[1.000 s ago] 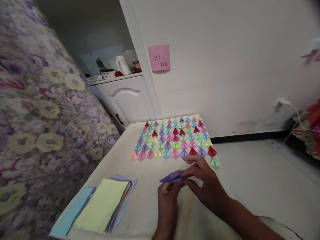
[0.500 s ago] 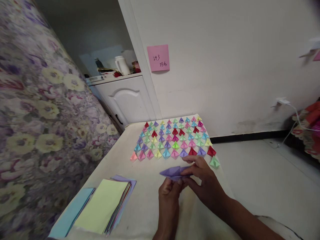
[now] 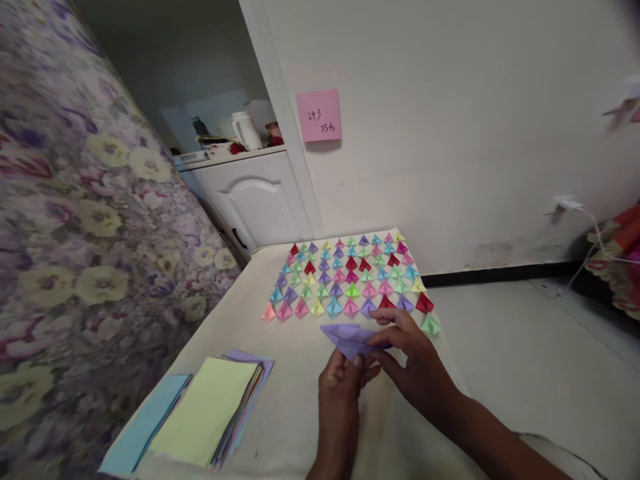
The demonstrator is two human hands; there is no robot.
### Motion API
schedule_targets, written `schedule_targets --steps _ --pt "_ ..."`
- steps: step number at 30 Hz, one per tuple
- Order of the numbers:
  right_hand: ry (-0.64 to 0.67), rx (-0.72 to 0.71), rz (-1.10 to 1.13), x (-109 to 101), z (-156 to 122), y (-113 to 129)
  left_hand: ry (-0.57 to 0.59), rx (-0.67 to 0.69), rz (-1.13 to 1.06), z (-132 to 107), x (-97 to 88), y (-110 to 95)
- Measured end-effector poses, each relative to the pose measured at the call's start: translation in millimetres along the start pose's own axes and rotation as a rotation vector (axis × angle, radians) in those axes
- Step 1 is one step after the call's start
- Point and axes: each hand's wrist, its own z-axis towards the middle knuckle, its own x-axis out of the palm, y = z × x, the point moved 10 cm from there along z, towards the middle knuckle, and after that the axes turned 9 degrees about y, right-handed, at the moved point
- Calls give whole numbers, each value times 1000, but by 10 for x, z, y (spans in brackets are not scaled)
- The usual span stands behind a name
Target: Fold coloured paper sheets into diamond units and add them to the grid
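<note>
A partly folded purple paper piece (image 3: pixel 349 337) is held just above the cream tabletop (image 3: pixel 290 340). My left hand (image 3: pixel 343 387) pinches it from below with thumb and fingers closed on its lower edge. My right hand (image 3: pixel 413 357) grips its right end, fingers curled over the paper. Just beyond the hands lie rows of several small folded paper shapes (image 3: pixel 350 277) in pink, green, blue, purple, red and yellow.
A stack of flat coloured sheets (image 3: pixel 203 410), yellow-green on top with a blue sheet beside it, lies at the near left. A floral mattress (image 3: pixel 90 233) leans on the left. A white cabinet (image 3: pixel 250 193) stands behind, a pink note (image 3: pixel 319 115) on the wall.
The purple paper has tilted up and opened toward me, showing its folded face, and both hands have shifted slightly forward with it.
</note>
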Motion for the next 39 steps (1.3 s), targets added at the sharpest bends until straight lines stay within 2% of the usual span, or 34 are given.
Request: schedule_targets --steps 8,12,18,22,25,31,39 --pt "16 5 -17 2 0 23 53 37 1 0 42 3" --pt "-5 -31 -128 -11 -8 -3 55 52 51 17 19 47" --pt "28 -87 -286 4 8 -3 55 43 321 30 -24 57" --pt "131 -77 -292 59 30 -15 28 147 706 -13 18 -141" --pt "183 -63 -318 76 38 -35 37 216 881 -50 117 -268" --pt "274 -74 -355 145 30 -56 87 207 974 -90 187 -340" --pt "341 -90 -356 243 9 -15 25 164 999 -125 9 -316"
